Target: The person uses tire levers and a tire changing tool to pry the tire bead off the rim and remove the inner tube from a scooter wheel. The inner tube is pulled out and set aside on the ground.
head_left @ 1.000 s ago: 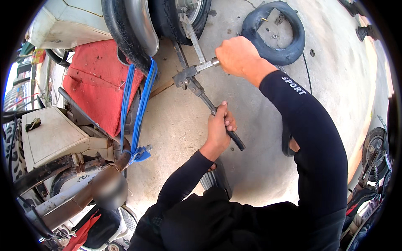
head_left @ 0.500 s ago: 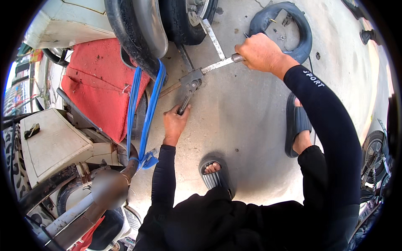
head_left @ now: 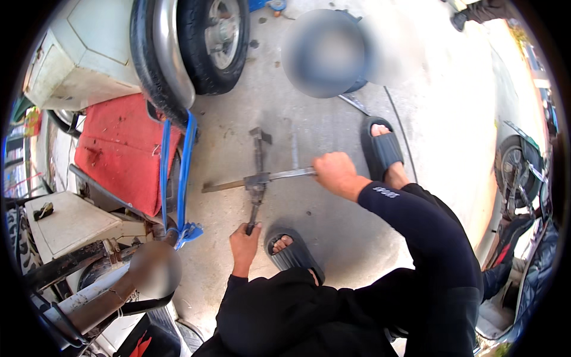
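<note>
My right hand [head_left: 340, 172] is closed around the end of a steel ratchet tool's straight bar, its forearm in a black sleeve. The steel ratchet tool [head_left: 257, 180] has crossing bars, one of them toothed earlier, and hangs over the concrete ahead of my feet. Around its lower lever handle my left hand [head_left: 242, 245] is wrapped. At the upper left stands a vehicle wheel [head_left: 217, 44] with a black tyre, apart from the tool. The far arms of the tool are slightly smeared.
A vehicle with a red mat [head_left: 125, 154], blue straps [head_left: 187, 157] and a rusty frame tube lies left. A dark ring-shaped tube [head_left: 357, 35], mostly blurred, rests on the floor ahead, near a metal bar [head_left: 354, 105]. A motorbike [head_left: 516, 172] stands right; another person's foot [head_left: 458, 21] shows beyond.
The ratchet tool has come away from beside the wheel, back toward me, with both hands keeping their hold. My view has shifted, and my right foot appears closer to the left one.
</note>
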A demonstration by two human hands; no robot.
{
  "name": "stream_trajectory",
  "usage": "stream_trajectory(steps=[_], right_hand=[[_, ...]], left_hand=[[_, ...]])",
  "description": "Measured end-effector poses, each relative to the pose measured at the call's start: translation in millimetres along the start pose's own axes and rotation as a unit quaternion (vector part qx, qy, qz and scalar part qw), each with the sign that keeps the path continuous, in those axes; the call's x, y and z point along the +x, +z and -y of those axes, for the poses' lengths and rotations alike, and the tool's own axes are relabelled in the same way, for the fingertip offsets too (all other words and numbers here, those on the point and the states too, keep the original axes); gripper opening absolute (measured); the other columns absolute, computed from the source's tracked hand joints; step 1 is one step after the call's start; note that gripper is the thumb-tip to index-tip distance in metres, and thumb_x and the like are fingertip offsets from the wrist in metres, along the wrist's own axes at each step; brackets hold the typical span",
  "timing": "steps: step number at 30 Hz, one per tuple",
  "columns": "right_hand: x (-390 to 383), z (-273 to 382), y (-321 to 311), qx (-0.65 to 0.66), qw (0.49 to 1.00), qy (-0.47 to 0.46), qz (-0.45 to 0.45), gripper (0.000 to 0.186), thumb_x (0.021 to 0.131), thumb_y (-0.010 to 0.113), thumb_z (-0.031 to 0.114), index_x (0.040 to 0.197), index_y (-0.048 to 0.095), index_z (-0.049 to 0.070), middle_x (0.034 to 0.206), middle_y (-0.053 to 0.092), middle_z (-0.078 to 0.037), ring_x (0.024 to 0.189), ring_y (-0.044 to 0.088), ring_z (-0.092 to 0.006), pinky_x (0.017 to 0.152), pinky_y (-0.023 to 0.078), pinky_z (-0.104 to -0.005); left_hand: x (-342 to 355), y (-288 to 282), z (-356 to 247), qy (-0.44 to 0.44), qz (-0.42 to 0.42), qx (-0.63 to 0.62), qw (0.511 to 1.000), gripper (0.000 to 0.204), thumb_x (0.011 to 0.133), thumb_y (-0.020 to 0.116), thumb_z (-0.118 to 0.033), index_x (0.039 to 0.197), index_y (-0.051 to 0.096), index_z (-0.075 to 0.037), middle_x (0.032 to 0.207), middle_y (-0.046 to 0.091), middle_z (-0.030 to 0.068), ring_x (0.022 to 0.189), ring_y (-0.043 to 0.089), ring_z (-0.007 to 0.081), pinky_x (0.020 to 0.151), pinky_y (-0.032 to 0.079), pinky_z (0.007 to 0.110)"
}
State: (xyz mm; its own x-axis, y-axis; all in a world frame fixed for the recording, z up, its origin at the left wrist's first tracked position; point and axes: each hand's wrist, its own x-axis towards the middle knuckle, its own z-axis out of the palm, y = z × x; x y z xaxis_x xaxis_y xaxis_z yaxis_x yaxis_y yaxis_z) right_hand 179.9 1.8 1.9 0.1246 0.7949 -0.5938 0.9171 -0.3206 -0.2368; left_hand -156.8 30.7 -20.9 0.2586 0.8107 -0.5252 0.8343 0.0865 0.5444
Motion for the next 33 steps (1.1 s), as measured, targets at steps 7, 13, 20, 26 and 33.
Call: stream_trajectory(steps=[7, 13, 20, 26, 33], right_hand=[[-27.4, -15.6, -85.8, -0.017, 0.973, -0.130, 0.191, 0.050, 0.091, 0.070, 0.040, 0.122, 0.065, 0.002, 0.112, 0.070, -0.020, 0.112, 0.064, -0.0380, 0.094, 0.051, -0.0476], [-40.2, -187.2, -146.5, -0.345, 0.935, 0.045, -0.069, 0.020, 0.089, 0.064, 0.018, 0.095, 0.076, 0.003, 0.100, 0.074, -0.018, 0.098, 0.072, -0.0287, 0.080, 0.056, -0.0424], [58.1, -192.5, -98.8, -0.062, 0.992, 0.074, -0.082, 0.057, 0.086, 0.070, 0.034, 0.131, 0.058, 0.001, 0.132, 0.061, -0.022, 0.125, 0.058, -0.0342, 0.104, 0.046, -0.0468], [166.2, -142.1, -88.4, -0.094, 0.978, 0.003, -0.186, 0.019, 0.092, 0.061, 0.019, 0.107, 0.066, 0.009, 0.099, 0.074, -0.009, 0.097, 0.071, -0.0304, 0.091, 0.050, -0.0480], [32.5, -250.8, -281.9, 0.130, 0.950, -0.008, -0.283, 0.023, 0.092, 0.061, 0.010, 0.114, 0.062, 0.006, 0.096, 0.069, -0.021, 0.097, 0.065, -0.0415, 0.081, 0.051, -0.0487]], left_hand=[[-38.7, -2.6, -48.1, 0.259, -0.084, 0.042, 0.961, 0.036, 0.087, 0.072, -0.017, 0.117, 0.063, 0.002, 0.142, 0.050, 0.0206, 0.131, 0.050, 0.0375, 0.106, 0.042, 0.042], [-12.4, -27.2, -60.0, 0.096, 0.116, -0.084, 0.985, 0.030, 0.092, 0.069, -0.018, 0.115, 0.066, 0.001, 0.110, 0.070, 0.0167, 0.103, 0.069, 0.0282, 0.090, 0.052, 0.037], [-95.4, -176.6, -194.7, 0.171, 0.052, -0.117, 0.977, 0.033, 0.098, 0.058, -0.019, 0.119, 0.063, 0.006, 0.110, 0.068, 0.0172, 0.105, 0.065, 0.0241, 0.094, 0.049, 0.035], [-138.5, -135.4, -293.4, 0.384, -0.075, 0.154, 0.908, 0.042, 0.085, 0.073, -0.034, 0.111, 0.064, -0.001, 0.112, 0.065, 0.0162, 0.106, 0.064, 0.0302, 0.094, 0.049, 0.045], [-170.5, -86.7, -346.0, 0.266, 0.176, 0.188, 0.929, 0.032, 0.081, 0.077, -0.020, 0.107, 0.066, -0.005, 0.112, 0.066, 0.0099, 0.104, 0.063, 0.0265, 0.098, 0.045, 0.043]])
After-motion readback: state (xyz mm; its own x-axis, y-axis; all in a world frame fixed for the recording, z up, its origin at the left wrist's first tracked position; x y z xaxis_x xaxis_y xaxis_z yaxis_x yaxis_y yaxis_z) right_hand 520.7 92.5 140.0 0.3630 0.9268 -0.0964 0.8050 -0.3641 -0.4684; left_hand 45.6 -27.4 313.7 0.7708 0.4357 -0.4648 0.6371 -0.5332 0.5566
